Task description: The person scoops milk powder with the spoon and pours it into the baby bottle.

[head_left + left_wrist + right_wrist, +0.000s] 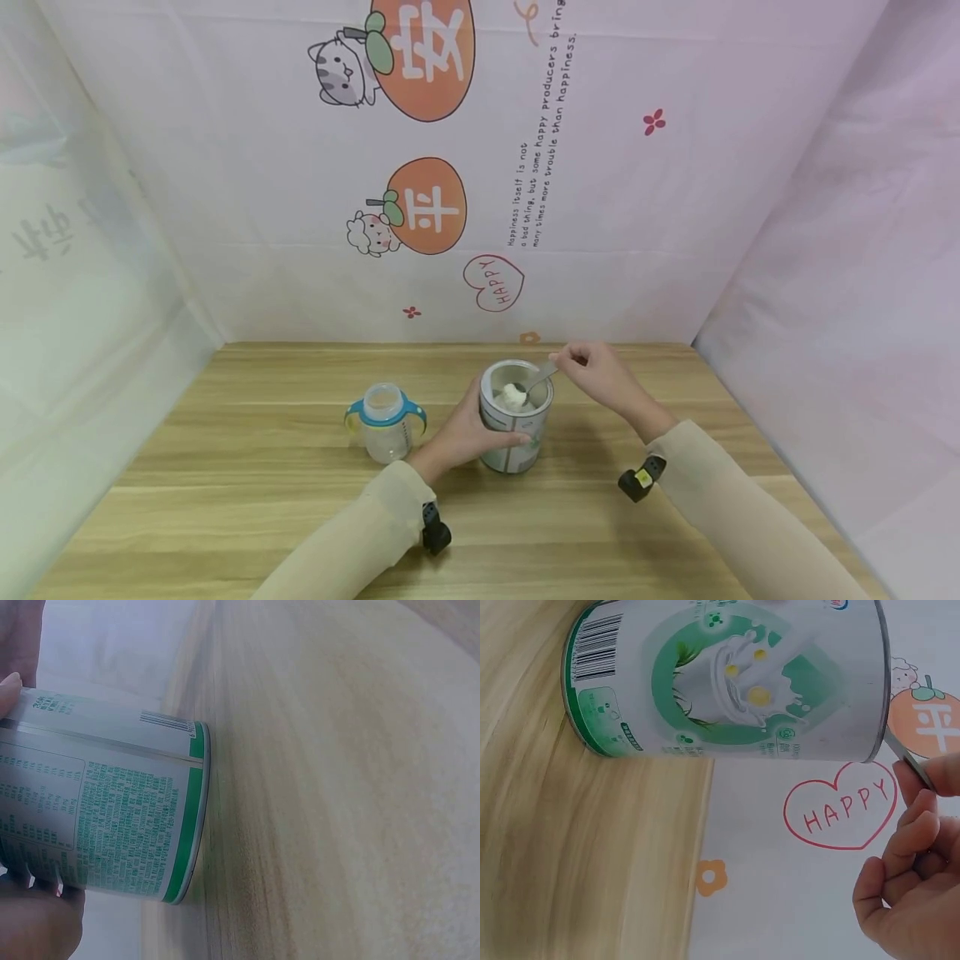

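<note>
spoon in the tin, one hand on each

so the white-and-green cylindrical metal tin (528, 423) stands upright a bit right of centre on the pale wood-grain surface (225, 467), nearer the back edge than the front. left hand (463, 429) has its fingers wrapped round it, thumb across the front. right hand (603, 383) pinches the grey metal spoon (542, 377) by the handle, a narrow grip, low end inside the open top by a clump of white powder (514, 395). clear lidless bottle with a blue two-handled collar (387, 439) stands toward the left edge, just beside the left wrist.
</note>
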`<control>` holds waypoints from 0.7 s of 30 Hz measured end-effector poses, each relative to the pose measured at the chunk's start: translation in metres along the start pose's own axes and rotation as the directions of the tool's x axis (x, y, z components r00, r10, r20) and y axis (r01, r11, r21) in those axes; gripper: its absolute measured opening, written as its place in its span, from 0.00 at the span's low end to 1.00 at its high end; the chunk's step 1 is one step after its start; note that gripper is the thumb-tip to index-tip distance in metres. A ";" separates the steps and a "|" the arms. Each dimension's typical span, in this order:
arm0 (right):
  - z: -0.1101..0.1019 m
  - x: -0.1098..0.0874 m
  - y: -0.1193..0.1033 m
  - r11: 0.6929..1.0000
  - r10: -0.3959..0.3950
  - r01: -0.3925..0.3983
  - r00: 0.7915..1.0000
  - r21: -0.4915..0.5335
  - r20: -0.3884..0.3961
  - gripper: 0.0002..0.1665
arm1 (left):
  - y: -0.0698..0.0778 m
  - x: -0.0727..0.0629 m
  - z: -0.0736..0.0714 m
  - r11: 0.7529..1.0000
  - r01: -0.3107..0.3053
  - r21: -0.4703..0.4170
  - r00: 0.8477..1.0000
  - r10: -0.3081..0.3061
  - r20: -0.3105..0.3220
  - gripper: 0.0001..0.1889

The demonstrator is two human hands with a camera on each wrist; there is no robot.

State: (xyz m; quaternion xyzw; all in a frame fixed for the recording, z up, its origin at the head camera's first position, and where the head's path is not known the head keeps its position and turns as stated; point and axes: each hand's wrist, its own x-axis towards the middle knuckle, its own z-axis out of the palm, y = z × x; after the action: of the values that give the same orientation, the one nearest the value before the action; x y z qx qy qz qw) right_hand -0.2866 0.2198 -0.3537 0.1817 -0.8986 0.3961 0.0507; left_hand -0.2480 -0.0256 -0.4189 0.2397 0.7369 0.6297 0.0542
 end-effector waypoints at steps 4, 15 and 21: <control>-0.002 0.003 0.004 0.995 0.084 -0.084 0.996 0.047 0.004 0.22 | -0.001 0.000 0.000 1.000 -0.002 0.006 1.000 0.002 -0.001 0.53; 0.000 0.005 0.009 0.976 0.185 -0.185 0.983 0.115 0.015 0.23 | -0.002 0.000 -0.001 1.000 -0.005 0.002 1.000 0.004 0.012 0.53; -0.001 0.006 0.009 0.971 0.195 -0.195 0.981 0.137 0.013 0.24 | -0.002 0.001 0.000 1.000 -0.015 -0.004 1.000 0.015 0.009 0.53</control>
State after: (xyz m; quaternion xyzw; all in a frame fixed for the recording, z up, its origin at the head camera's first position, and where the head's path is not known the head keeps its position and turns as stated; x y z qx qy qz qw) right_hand -0.2958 0.2248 -0.3578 0.0953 -0.8827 0.4603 -0.0008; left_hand -0.2497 -0.0256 -0.4206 0.2480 0.7336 0.6304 0.0530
